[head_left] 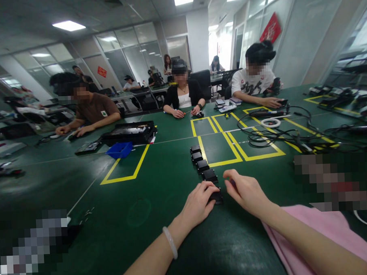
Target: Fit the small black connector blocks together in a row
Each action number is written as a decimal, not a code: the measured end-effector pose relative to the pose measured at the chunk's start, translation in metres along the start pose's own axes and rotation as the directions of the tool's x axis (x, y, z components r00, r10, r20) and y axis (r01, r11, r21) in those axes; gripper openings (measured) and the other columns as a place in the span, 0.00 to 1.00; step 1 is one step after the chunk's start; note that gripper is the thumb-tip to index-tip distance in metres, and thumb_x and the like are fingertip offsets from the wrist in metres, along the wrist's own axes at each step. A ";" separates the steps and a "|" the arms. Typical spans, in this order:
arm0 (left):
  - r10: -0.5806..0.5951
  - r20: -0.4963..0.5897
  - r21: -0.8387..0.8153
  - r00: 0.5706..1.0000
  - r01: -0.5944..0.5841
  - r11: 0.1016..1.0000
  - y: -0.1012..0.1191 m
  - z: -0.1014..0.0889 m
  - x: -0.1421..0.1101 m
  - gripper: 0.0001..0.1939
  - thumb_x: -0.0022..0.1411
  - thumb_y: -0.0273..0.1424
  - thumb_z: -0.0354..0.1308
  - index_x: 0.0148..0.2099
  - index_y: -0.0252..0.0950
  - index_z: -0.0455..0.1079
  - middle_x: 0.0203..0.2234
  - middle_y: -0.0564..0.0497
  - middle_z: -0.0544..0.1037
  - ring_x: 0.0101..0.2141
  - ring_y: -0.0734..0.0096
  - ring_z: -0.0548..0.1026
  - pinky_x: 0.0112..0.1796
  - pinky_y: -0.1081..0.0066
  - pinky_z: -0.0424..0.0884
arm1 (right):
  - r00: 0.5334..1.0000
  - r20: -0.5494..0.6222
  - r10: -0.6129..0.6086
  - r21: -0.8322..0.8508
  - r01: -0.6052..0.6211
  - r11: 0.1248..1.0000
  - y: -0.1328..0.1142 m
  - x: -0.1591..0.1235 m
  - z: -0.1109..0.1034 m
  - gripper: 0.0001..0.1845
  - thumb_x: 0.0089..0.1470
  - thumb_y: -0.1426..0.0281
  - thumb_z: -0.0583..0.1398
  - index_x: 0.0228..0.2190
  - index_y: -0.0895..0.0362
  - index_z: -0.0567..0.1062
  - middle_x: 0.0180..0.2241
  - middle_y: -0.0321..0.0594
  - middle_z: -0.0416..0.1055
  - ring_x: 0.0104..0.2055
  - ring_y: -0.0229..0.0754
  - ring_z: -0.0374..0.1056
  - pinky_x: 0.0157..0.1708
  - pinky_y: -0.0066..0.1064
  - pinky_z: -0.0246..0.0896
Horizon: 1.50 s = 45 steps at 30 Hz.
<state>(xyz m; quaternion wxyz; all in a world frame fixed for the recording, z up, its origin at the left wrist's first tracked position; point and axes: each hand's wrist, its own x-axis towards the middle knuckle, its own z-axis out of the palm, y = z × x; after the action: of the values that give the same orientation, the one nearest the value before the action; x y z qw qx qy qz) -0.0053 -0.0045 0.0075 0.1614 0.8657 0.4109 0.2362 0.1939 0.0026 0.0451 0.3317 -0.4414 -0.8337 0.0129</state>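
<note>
At lower centre, the left hand (198, 199) has its fingers around the nearest black block (217, 197), seemingly to steady it below the row of blocks (202, 165); whether the right hand (248, 191), fingers curled, holds anything is unclear.

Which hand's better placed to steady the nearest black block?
Probably the left hand: its fingers rest on that black block, while the right hand is off to its right, apart from it.

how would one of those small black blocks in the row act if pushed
A black block looks boxy and hard-edged, so probably stiff. Lying low and flat, it would likely slide rather than roll. With others set so close, it might bump one.
</note>
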 end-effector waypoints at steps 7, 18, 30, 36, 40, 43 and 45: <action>-0.004 0.003 0.005 1.000 0.004 1.000 0.000 0.000 0.001 0.21 0.57 0.21 0.55 0.51 0.42 0.61 0.49 0.50 0.65 0.48 0.64 0.67 0.49 0.62 0.67 | 0.999 0.044 -0.016 -0.016 0.016 1.000 0.002 -0.001 -0.002 0.10 0.63 0.65 0.50 0.31 0.55 0.66 0.25 0.35 0.71 0.26 0.36 0.68 0.29 0.26 0.56; -0.001 -0.003 0.010 1.000 0.001 1.000 0.000 0.001 0.000 0.21 0.58 0.21 0.55 0.52 0.43 0.61 0.48 0.50 0.65 0.48 0.64 0.67 0.49 0.62 0.67 | 0.999 0.044 -0.018 -0.003 0.018 1.000 0.000 -0.001 -0.003 0.10 0.62 0.66 0.49 0.32 0.55 0.66 0.24 0.35 0.71 0.26 0.36 0.68 0.28 0.26 0.56; -0.009 0.015 0.003 1.000 0.009 1.000 0.001 -0.002 0.000 0.21 0.58 0.21 0.55 0.52 0.42 0.61 0.49 0.50 0.65 0.48 0.64 0.66 0.49 0.63 0.66 | 0.998 0.062 -0.008 0.021 0.007 1.000 0.001 0.000 -0.003 0.09 0.63 0.65 0.49 0.34 0.55 0.66 0.25 0.35 0.71 0.27 0.37 0.69 0.29 0.26 0.56; -0.013 0.013 0.005 1.000 0.013 1.000 0.001 -0.002 0.000 0.20 0.58 0.21 0.55 0.51 0.42 0.61 0.49 0.50 0.65 0.47 0.64 0.66 0.48 0.62 0.67 | 1.000 0.013 0.000 0.037 0.000 0.999 0.000 -0.002 -0.001 0.09 0.61 0.71 0.49 0.42 0.57 0.66 0.29 0.36 0.72 0.27 0.36 0.70 0.29 0.26 0.57; -0.011 0.016 0.007 1.000 0.011 1.000 0.001 -0.001 0.000 0.21 0.57 0.21 0.55 0.52 0.43 0.61 0.49 0.50 0.65 0.48 0.64 0.66 0.49 0.63 0.67 | 0.999 0.042 -0.009 0.034 0.008 0.999 -0.001 -0.002 -0.001 0.08 0.61 0.69 0.50 0.39 0.57 0.66 0.28 0.36 0.72 0.28 0.38 0.70 0.29 0.27 0.58; -0.009 0.013 0.005 1.000 0.009 1.000 0.000 -0.001 0.000 0.22 0.57 0.21 0.55 0.52 0.43 0.61 0.49 0.50 0.65 0.48 0.64 0.66 0.49 0.62 0.66 | 0.998 0.058 -0.026 0.028 0.024 0.999 0.000 -0.001 -0.001 0.09 0.62 0.66 0.50 0.34 0.56 0.66 0.26 0.35 0.71 0.27 0.37 0.69 0.28 0.27 0.57; -0.010 0.016 0.005 1.000 0.010 1.000 0.000 -0.001 0.000 0.21 0.57 0.21 0.55 0.52 0.43 0.61 0.49 0.50 0.65 0.48 0.64 0.66 0.49 0.63 0.66 | 0.999 0.050 -0.018 0.031 0.017 0.999 0.000 -0.001 0.000 0.08 0.62 0.67 0.49 0.36 0.56 0.66 0.27 0.35 0.71 0.27 0.37 0.69 0.28 0.27 0.57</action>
<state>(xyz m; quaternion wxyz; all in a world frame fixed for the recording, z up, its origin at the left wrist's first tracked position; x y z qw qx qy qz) -0.0056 -0.0040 0.0079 0.1640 0.8658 0.4146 0.2273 0.1941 0.0016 0.0451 0.3176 -0.4285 -0.8452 0.0339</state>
